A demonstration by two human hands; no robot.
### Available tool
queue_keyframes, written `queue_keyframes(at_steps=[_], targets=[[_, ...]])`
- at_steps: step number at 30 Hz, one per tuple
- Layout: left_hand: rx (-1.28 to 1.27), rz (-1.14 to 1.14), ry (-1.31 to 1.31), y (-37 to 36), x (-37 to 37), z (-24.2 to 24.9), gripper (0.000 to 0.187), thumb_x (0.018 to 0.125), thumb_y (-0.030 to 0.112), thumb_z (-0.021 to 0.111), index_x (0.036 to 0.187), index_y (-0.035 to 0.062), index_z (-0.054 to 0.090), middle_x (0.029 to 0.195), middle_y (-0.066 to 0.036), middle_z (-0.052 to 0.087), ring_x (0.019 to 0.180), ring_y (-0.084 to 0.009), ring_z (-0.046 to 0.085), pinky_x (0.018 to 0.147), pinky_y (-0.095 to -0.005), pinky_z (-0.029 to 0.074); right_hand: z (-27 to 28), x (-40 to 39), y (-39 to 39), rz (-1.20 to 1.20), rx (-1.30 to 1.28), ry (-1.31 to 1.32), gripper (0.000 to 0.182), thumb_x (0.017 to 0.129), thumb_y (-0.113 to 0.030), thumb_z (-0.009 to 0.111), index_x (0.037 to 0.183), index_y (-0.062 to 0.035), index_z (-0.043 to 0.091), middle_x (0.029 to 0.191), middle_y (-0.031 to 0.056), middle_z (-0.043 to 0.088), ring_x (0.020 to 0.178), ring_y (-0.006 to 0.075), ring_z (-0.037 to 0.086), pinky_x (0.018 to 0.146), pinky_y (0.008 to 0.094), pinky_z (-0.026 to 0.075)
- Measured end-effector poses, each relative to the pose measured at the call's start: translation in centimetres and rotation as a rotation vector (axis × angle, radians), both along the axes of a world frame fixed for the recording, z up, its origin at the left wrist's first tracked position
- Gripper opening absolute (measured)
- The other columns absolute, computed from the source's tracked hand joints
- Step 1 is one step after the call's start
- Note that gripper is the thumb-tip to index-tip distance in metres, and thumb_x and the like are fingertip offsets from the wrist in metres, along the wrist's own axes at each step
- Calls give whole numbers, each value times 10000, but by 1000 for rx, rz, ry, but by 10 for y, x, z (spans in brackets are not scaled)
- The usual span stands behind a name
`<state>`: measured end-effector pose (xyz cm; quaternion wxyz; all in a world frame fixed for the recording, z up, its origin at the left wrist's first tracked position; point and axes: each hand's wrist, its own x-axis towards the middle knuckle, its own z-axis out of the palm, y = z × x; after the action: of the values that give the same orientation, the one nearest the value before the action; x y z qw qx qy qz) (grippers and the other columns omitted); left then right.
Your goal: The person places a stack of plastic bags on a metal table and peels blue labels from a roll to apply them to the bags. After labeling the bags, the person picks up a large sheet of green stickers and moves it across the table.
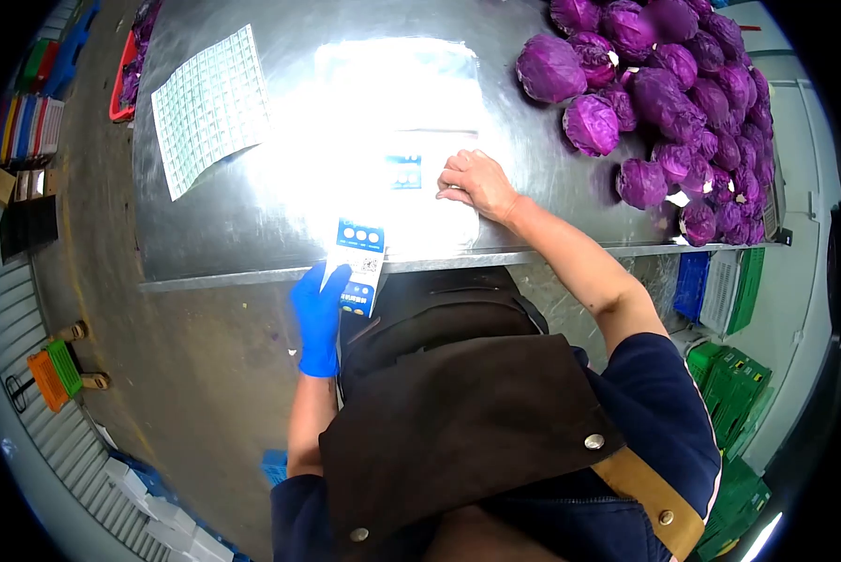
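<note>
My left hand (321, 304), in a blue glove, grips a strip of printed labels (356, 267) at the table's front edge. The strip is blue and white, with round pictures and a square code. My bare right hand (476, 183) rests over the right side of a clear plastic bag (439, 220) lying flat on the table. Its fingers are curled together, and what they pinch, if anything, is hidden. A blue label (403, 172) shows on the bag just left of those fingers. Strong glare washes out much of the plastic.
The metal table (523, 220) carries a heap of red cabbages (683, 103) at the right. A pale green gridded sheet (211, 108) lies at the left. More plastic (397, 84) lies farther back under the glare. Green crates (728, 389) stand on the floor at right.
</note>
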<state>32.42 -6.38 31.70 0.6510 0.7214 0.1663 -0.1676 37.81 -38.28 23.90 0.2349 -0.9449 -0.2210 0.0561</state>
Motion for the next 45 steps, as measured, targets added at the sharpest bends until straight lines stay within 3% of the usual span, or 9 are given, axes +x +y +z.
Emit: queue_keyframes(at_steps=[7,13,25,30,32,34,38,39,45], targets=[[-14,-45,0,9,-4,-2,165,824,95,659,944,-16,678,831,-39,658,733,-88,581,654,-245,456,11,-11,5,73,106,-238,175,803,-293,652,837,-127,606,830,23,532,829,234,513,751,360,399],[-6,-69,14,8,-7,3,166,828,91,654,949,-20,679,826,-44,664,740,-94,591,661,-249,461,9,7,-3,28,153,156,214,836,-319,620,845,-106,632,808,71,553,854,261,528,772,376,412],[20,-131,-27,15,-13,-1,188,821,100,665,962,-23,680,830,-63,679,744,-101,603,659,-264,472,-15,9,-11,109,260,45,185,825,-258,675,831,-79,630,797,26,582,807,215,555,737,348,443],[34,-186,-46,17,-11,-5,193,809,92,668,958,-31,678,819,-69,681,733,-105,607,652,-268,473,8,62,-45,-698,556,591,275,931,-267,558,922,-7,646,837,4,631,753,94,544,689,260,444],[27,-185,-47,17,-11,-5,194,806,86,667,960,-30,678,816,-69,682,729,-108,610,653,-267,475,14,76,-54,-1159,751,61,305,938,-272,543,960,17,637,841,38,632,774,115,561,711,266,458],[51,-232,-54,16,-8,0,186,810,87,663,954,-29,681,802,-65,682,727,-112,615,661,-268,482,63,55,-17,-1001,638,-386,305,963,-243,499,990,36,620,886,62,645,797,139,572,746,299,476],[3,-307,-43,15,-9,-1,215,828,89,648,1009,-23,669,865,-77,685,792,-128,628,718,-272,494,96,3,66,-316,683,902,431,897,-235,603,1257,-21,503,1150,103,586,958,132,568,836,316,489],[-20,-329,-74,15,-9,-3,230,836,92,643,1036,-20,661,891,-80,681,816,-132,627,734,-275,493,94,-8,79,-106,716,854,434,861,-190,663,1240,-22,533,1092,92,620,930,111,573,847,301,489],[-4,-201,-201,-23,11,21,153,890,122,602,977,7,655,897,-20,629,810,-100,560,723,-253,460,124,-23,100,-159,741,720,265,844,-149,684,1077,-34,632,856,103,680,652,181,638,643,340,526]])
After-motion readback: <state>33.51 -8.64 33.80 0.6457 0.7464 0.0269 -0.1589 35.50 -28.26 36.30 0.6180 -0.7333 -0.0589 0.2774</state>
